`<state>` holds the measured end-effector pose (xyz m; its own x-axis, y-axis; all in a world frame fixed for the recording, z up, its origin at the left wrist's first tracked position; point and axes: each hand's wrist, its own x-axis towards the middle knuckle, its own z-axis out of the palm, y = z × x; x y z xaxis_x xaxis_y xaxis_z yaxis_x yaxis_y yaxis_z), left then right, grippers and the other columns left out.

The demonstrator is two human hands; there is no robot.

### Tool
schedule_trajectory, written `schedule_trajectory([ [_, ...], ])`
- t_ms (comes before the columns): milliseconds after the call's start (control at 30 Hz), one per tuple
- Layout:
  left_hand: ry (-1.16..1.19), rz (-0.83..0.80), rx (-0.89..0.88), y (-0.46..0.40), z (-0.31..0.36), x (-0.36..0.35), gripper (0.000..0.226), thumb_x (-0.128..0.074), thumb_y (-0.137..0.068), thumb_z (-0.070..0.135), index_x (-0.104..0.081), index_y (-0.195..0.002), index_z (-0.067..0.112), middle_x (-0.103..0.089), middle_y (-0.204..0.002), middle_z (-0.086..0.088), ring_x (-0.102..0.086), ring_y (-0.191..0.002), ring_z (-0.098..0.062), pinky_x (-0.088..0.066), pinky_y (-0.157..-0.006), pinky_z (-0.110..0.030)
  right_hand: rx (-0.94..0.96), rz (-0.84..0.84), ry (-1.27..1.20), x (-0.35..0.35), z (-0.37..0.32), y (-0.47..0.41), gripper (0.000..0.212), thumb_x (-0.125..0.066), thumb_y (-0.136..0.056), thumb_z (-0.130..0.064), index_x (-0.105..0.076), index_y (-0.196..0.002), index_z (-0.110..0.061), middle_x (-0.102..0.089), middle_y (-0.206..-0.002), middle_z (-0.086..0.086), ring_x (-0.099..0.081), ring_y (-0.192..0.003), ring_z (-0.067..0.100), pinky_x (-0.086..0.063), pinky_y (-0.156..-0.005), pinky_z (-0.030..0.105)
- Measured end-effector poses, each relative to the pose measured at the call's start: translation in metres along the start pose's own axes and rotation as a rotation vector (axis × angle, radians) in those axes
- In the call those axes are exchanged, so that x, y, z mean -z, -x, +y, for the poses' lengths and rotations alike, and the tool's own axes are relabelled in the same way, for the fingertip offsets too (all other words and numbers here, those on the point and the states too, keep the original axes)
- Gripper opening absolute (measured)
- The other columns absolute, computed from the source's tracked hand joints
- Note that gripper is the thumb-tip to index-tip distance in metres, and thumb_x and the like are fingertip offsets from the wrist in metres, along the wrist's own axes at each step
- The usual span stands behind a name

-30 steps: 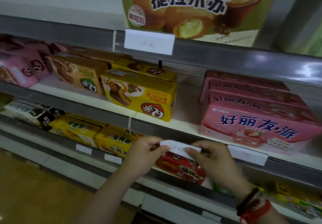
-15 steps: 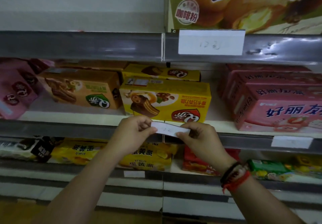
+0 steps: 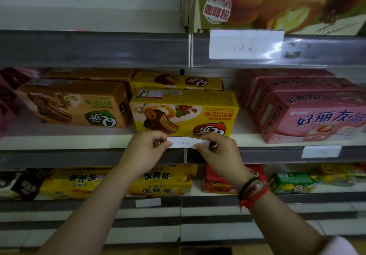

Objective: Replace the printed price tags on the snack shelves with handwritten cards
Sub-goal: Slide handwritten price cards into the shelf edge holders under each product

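- Presently, the small white paper card with faint handwriting (image 3: 184, 142) sits at the top edge of the grey plastic price rail (image 3: 267, 153) on the middle shelf, directly below the yellow cardboard cake box (image 3: 183, 114); a second ago it was held lower, in front of the shelf beneath.
- Left hand (image 3: 145, 151) pinches the card's left end between thumb and fingers; right hand (image 3: 219, 153) pinches its right end likewise. The grip matches both earlier pictures.
- Card position has risen across the sequence and now straddles the join between two rail sections.
- Judgement: the card is being lined up for insertion; it appears not yet seated behind the rail's clear front.
- Noted: a larger white handwritten card (image 3: 245, 44) already sits in the upper shelf rail, and a blank-looking white tag (image 3: 320, 151) in the same middle rail to the right; whether that one is printed cannot be told.
- Risk: the thin paper may buckle if pushed in unevenly.
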<state>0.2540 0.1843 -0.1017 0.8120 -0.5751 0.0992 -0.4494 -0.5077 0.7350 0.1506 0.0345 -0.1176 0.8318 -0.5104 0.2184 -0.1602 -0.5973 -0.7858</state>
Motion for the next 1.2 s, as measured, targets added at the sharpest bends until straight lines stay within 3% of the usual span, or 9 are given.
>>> schedule_trajectory([
  [233, 0.006, 0.022, -0.006, -0.005, -0.005, -0.008, 0.017, -0.063, -0.082, 0.024, -0.069, -0.095, 0.014, -0.049, -0.062, 0.012, -0.045, -0.061, -0.003, -0.033, -0.055, -0.018, -0.020, 0.014, -0.015, 0.000, 0.000, 0.001, 0.021, -0.060, -0.082, -0.022, -0.065, -0.101, -0.015, -0.067, -0.106, 0.001, -0.057, -0.094, 0.011, -0.051, -0.087, 0.032],
  [433, -0.020, -0.008, -0.014, -0.004, -0.005, -0.007, 0.007, -0.062, -0.082, 0.026, -0.064, -0.079, 0.020, -0.044, -0.054, 0.010, -0.041, -0.052, -0.005, -0.027, -0.049, -0.020, 0.012, 0.012, 0.034, 0.000, 0.002, 0.002, 0.024, -0.061, -0.081, -0.022, -0.065, -0.104, -0.015, -0.057, -0.089, -0.009, -0.046, -0.067, -0.006, -0.039, -0.067, 0.008],
  [600, -0.043, -0.014, -0.036, -0.003, -0.003, -0.007, 0.009, -0.061, -0.083, 0.026, -0.061, -0.075, 0.022, -0.041, -0.053, 0.012, -0.039, -0.052, -0.004, -0.027, -0.050, -0.022, 0.030, -0.010, 0.048, 0.002, 0.003, 0.004, 0.024, -0.061, -0.081, -0.019, -0.064, -0.104, -0.013, -0.056, -0.088, -0.010, -0.044, -0.066, -0.007, -0.034, -0.064, 0.003],
  [733, -0.078, -0.005, -0.039, -0.004, -0.003, -0.009, 0.011, -0.062, -0.082, 0.027, -0.067, -0.084, 0.017, -0.040, -0.053, 0.013, -0.039, -0.052, -0.003, -0.028, -0.050, -0.022, 0.017, -0.035, 0.043, 0.004, 0.002, 0.004, 0.018, -0.061, -0.081, -0.018, -0.065, -0.097, -0.013, -0.055, -0.079, -0.013, -0.045, -0.063, -0.004, -0.034, -0.059, 0.006],
  [1033, -0.159, 0.025, -0.102, -0.001, -0.004, -0.010, 0.018, -0.064, -0.081, 0.026, -0.070, -0.092, 0.014, -0.040, -0.061, 0.018, -0.041, -0.057, 0.000, -0.029, -0.053, -0.015, 0.059, -0.123, 0.100, 0.007, 0.002, 0.003, 0.011, -0.062, -0.079, -0.015, -0.067, -0.088, -0.015, -0.058, -0.083, -0.006, -0.051, -0.075, 0.004, -0.038, -0.063, 0.008],
  [1200, -0.153, 0.027, -0.135, 0.000, -0.002, -0.015, 0.016, -0.063, -0.081, 0.028, -0.071, -0.089, 0.017, -0.043, -0.064, 0.018, -0.043, -0.060, 0.000, -0.031, -0.055, -0.019, 0.084, -0.149, 0.110, 0.006, -0.003, 0.001, 0.014, -0.062, -0.080, -0.022, -0.068, -0.092, -0.019, -0.067, -0.091, -0.003, -0.057, -0.085, 0.010, -0.047, -0.075, 0.024],
])
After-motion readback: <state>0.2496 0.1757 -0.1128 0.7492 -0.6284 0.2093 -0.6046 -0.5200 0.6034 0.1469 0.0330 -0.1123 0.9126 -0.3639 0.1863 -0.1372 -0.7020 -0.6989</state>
